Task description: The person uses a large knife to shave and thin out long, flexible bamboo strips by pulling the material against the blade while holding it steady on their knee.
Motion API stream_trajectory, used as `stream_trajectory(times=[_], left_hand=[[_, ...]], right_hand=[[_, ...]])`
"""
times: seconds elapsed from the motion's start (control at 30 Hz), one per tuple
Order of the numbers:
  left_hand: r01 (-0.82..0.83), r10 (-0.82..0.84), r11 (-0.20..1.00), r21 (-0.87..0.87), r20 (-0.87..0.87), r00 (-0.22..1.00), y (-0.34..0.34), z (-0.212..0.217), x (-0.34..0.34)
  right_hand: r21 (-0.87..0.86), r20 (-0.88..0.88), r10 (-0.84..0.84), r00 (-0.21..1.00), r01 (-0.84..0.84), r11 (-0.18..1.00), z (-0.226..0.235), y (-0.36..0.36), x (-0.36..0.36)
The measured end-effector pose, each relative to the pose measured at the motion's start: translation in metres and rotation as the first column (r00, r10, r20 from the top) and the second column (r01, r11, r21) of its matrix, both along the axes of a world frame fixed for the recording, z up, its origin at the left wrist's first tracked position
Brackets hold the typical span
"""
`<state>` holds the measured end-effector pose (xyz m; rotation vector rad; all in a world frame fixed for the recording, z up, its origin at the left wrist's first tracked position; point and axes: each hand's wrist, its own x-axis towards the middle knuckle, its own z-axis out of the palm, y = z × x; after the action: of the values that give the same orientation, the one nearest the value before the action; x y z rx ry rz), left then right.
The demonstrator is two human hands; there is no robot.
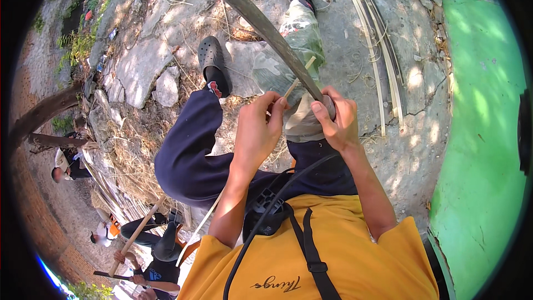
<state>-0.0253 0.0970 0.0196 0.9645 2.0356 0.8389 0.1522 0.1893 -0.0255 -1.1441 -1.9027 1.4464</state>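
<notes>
My right hand (pixel 340 118) grips the handle of a machete (pixel 266 32), whose long dark blade slants up and to the left, away from me. My left hand (pixel 260 125) pinches a thin pale bamboo strip (pixel 295 83) between thumb and fingers. The strip's far end crosses the blade just beyond the handle; whether the two touch I cannot tell. Its near end trails back past my left forearm toward the lower left. Under the blade, a camouflage cloth (pixel 300 39) lies over my right leg.
Several long split bamboo strips (pixel 373 39) lie on the cracked concrete at the right, beside a green wall (pixel 480 133). Broken slabs (pixel 145 75) and dry shavings (pixel 139 158) are at the left. A co-worker (pixel 161 261) with a pole and a dark blade sits at lower left, others behind.
</notes>
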Motion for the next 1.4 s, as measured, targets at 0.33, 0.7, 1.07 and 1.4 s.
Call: stream_trajectory(times=[0.33, 0.7, 1.07, 1.4], left_hand=[[-0.023, 0.023, 0.994, -0.103, 0.001, 1.0, -0.01, 0.0, 0.006], [-0.161, 0.224, 0.964, -0.212, 0.318, 0.921, -0.059, 0.016, -0.005], [-0.313, 0.281, 0.95, -0.02, 0.498, 0.82, -0.008, -0.029, 0.012], [-0.319, 0.336, 0.939, -0.127, 0.54, 0.772, -0.033, -0.021, 0.014]], right_hand=[[0.126, 0.298, 0.094, 0.95, -0.137, 0.982, -0.016, 0.005, 0.0], [0.144, 0.225, 0.071, 0.972, -0.106, 0.984, -0.022, 0.0, 0.004], [0.19, 0.296, 0.189, 0.936, -0.251, 0.949, -0.02, 0.003, 0.001], [0.271, 0.264, 0.175, 0.949, -0.247, 0.93, -0.022, 0.004, 0.003]])
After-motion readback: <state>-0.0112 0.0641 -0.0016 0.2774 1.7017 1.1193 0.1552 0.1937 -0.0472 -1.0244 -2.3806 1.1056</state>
